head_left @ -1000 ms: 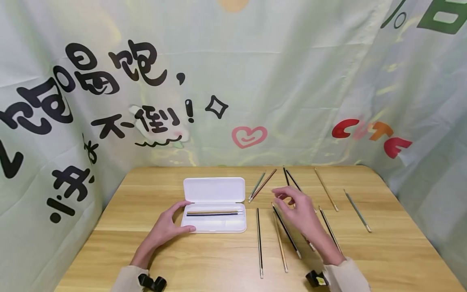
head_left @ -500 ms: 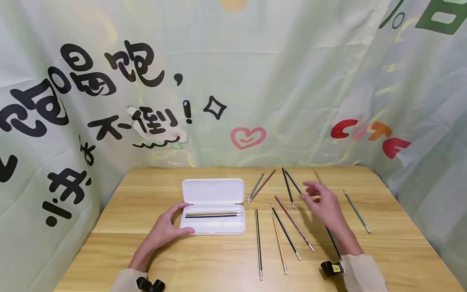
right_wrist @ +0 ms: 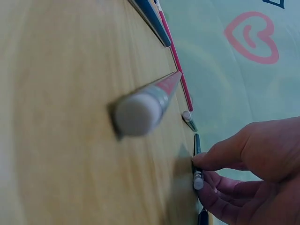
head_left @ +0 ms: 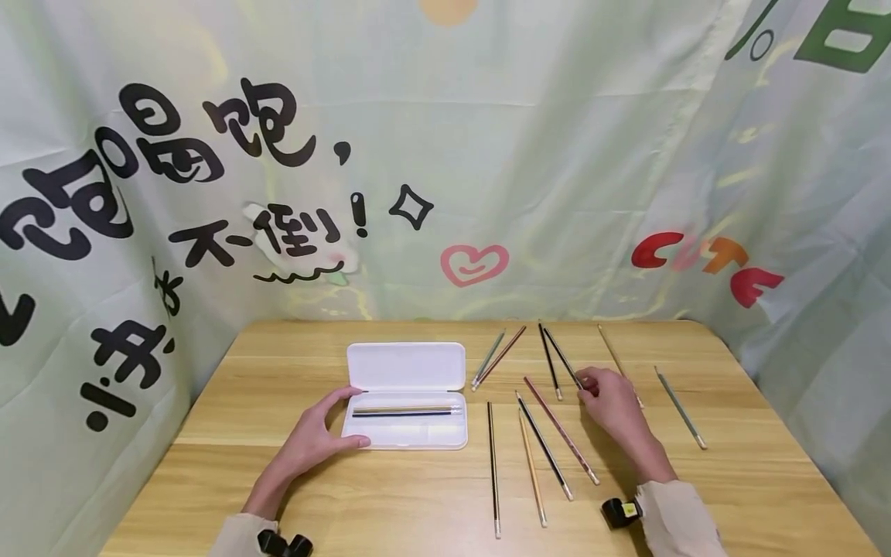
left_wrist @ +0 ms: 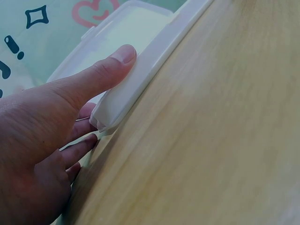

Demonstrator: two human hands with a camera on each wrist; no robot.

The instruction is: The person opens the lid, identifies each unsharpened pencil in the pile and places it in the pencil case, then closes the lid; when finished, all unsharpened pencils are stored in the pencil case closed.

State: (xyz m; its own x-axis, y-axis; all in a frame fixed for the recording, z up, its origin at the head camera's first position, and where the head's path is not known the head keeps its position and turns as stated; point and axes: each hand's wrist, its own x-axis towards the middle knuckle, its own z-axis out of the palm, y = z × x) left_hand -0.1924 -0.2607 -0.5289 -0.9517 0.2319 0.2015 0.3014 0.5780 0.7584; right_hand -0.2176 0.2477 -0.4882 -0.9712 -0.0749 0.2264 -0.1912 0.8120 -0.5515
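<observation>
- Nearest on the desk point(head_left: 390, 503) lie a yellow pencil point(head_left: 532, 468) and a red pencil point(head_left: 561, 430), apart from each other.
- The left hand point(head_left: 316, 435) is wide, and it holds the left end of the white case point(head_left: 411, 431), thumb at the front edge.
- The case stands open; two pencils point(head_left: 400, 414) lie inside.
- The right hand point(head_left: 616, 404) is narrow: it pinches a dark pencil point(head_left: 562, 357) near the eraser end.
- Farther, a green pencil point(head_left: 490, 352) lies behind the case's right side.
- Behind the desk hangs a printed cloth point(head_left: 557, 155).
</observation>
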